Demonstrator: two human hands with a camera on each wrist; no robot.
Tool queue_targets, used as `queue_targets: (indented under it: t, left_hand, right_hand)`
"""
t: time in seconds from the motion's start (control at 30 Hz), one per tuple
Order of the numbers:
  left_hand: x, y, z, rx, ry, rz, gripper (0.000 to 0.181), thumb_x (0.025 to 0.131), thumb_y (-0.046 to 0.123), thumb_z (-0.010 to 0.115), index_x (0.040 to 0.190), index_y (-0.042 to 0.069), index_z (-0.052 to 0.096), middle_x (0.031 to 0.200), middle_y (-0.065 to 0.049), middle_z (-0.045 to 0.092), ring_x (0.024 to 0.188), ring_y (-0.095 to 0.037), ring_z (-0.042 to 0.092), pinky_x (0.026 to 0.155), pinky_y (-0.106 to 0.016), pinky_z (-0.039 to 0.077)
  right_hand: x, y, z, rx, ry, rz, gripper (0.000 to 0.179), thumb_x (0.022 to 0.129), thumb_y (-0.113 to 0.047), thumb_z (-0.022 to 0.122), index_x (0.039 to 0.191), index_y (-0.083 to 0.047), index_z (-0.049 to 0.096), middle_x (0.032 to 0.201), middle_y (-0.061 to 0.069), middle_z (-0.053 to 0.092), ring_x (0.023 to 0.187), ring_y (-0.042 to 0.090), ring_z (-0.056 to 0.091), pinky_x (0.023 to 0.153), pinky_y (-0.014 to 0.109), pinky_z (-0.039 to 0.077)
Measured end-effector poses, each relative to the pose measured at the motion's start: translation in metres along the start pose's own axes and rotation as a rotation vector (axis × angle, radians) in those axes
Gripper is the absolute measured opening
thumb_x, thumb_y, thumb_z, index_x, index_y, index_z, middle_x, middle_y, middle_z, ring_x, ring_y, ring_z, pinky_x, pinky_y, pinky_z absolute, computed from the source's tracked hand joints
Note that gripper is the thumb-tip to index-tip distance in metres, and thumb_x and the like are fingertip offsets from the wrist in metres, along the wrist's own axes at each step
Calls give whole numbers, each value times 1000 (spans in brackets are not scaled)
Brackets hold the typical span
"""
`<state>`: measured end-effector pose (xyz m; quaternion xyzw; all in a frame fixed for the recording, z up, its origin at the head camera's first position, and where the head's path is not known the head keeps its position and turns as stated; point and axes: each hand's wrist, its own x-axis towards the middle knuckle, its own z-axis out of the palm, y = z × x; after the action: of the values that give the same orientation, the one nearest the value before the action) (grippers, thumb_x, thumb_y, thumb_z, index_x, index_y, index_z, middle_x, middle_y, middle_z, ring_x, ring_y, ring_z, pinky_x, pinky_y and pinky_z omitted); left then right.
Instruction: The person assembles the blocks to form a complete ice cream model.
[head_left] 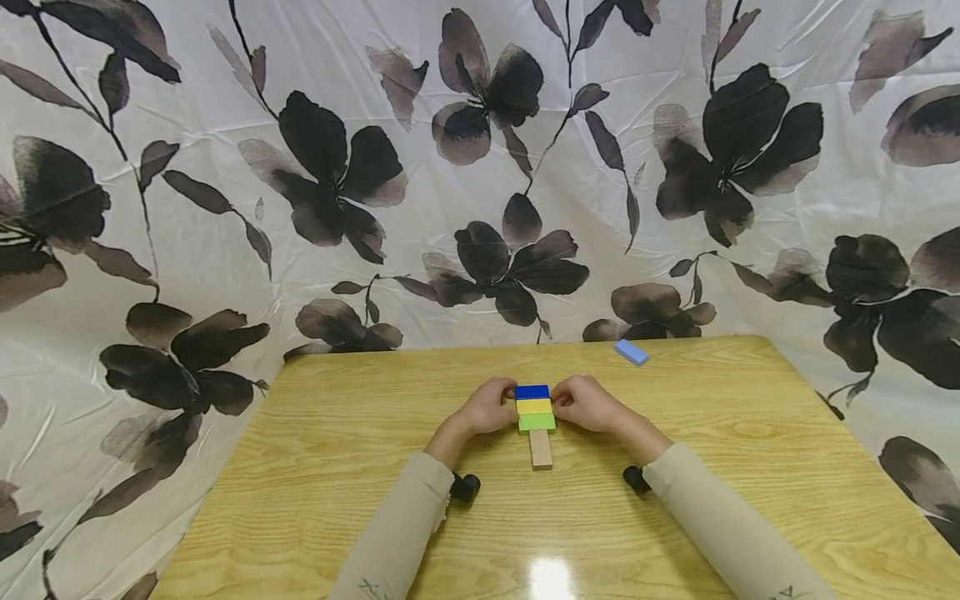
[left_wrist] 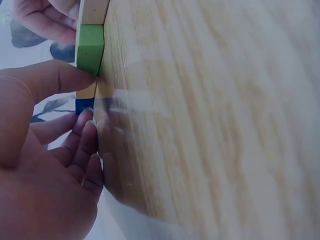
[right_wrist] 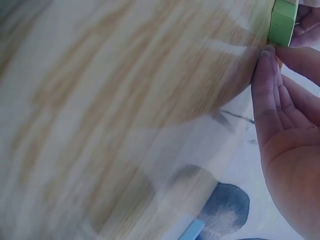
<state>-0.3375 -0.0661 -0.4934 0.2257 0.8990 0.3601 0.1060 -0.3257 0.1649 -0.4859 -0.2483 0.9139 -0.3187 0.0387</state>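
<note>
A row of small blocks lies flat on the table: blue block (head_left: 532, 392) farthest, then yellow block (head_left: 534, 407), green block (head_left: 537, 422) and, pointing nearer, a plain wooden block (head_left: 541, 451). My left hand (head_left: 491, 407) is at the row's left side. In the left wrist view its thumb touches near the yellow block (left_wrist: 86, 92), with fingertips by the blue block (left_wrist: 84, 106). My right hand (head_left: 588, 403) is at the right side, thumb and fingertips close together beside the yellow block, just beyond the green block (right_wrist: 283, 22). It partly hides the row's right ends.
A light blue block (head_left: 632, 352) lies apart near the far edge of the wooden table (head_left: 330, 467), right of the row. Behind the table hangs a white cloth (head_left: 465, 192) with dark flowers. Both wrists carry small black devices (head_left: 466, 487).
</note>
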Motion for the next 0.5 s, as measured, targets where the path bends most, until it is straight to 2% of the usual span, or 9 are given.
queue_targets:
  t: [0.23,0.5]
  left_hand:
    - [1,1,-1,1,3,15,53,84,-2,65,134,-12,54,101,-11,58,95,-22,50,87,-36,42]
    - [0,2,0,-3,2,6,55,86,-3,68,138,-12,52,93,-4,62,78,-14,50,88,-34,45]
  right_hand:
    - [0,0,0,-3,1,0,19,93,0,68,109,6,75,96,11,75,87,18,69,80,38,57]
    - [0,0,0,1,-3,-3,20,93,1,66,109,7,75,98,14,75,89,22,70,81,39,58]
